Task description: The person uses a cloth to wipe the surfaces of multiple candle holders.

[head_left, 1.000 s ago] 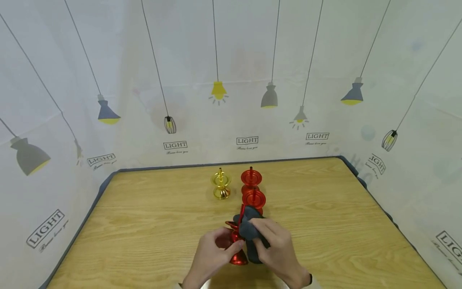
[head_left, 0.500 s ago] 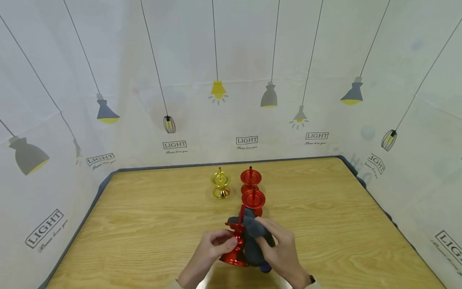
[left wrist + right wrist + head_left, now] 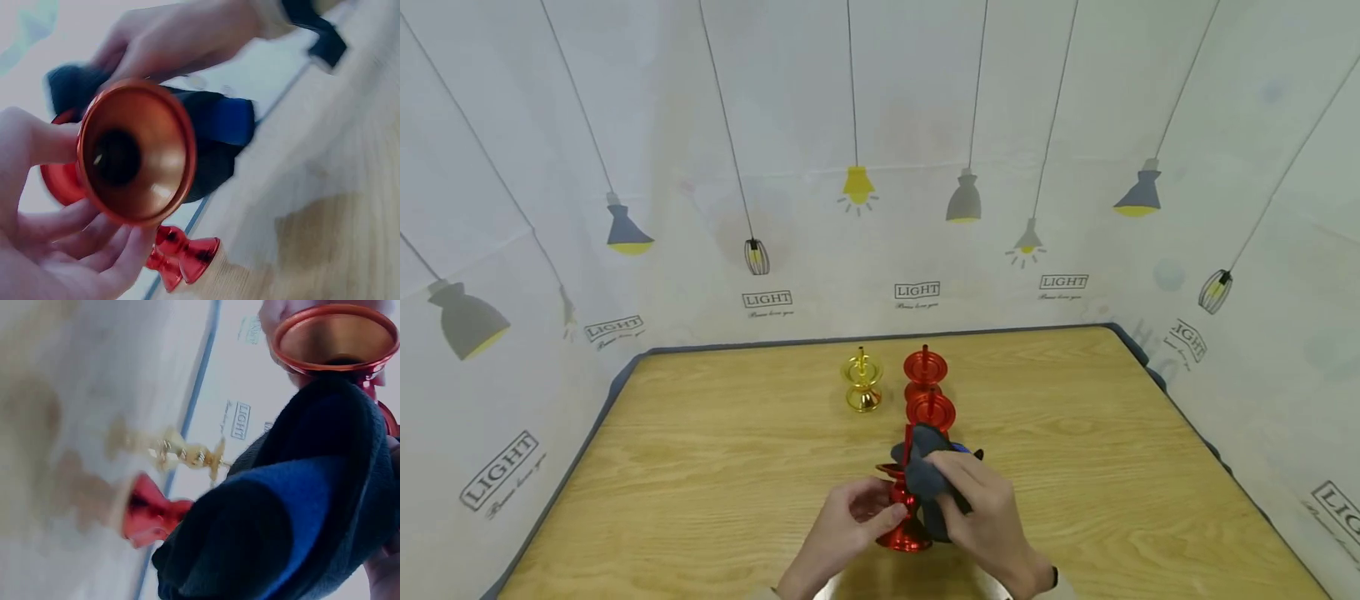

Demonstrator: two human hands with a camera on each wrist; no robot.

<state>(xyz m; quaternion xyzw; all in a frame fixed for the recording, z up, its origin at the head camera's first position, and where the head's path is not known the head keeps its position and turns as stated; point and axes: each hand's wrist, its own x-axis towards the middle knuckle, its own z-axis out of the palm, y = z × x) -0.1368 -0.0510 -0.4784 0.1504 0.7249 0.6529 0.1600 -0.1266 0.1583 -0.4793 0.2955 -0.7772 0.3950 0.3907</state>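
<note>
In the head view my left hand (image 3: 853,521) holds a shiny red candlestick (image 3: 907,535) by its stem, near the front of the table. Its hollow copper-toned base (image 3: 164,156) faces the camera in the left wrist view. My right hand (image 3: 988,508) pinches a dark grey-blue cloth (image 3: 927,479) against the spike and dish of that candlestick, partly hiding them. In the right wrist view the bunched cloth (image 3: 325,506) shows a brighter blue patch and covers much of the candlestick (image 3: 337,337).
A gold candlestick (image 3: 863,395) stands upright beyond the hands. To its right are two red candlesticks, a farther one (image 3: 925,367) and a nearer one (image 3: 931,411), one in front of the other. A printed curtain (image 3: 820,100) surrounds the wooden table (image 3: 715,467).
The held candlestick tilts less than a second ago, its base having swung left and partly back. The cloth's folds have shifted along the spike and dish. The standing candlesticks stay put.
</note>
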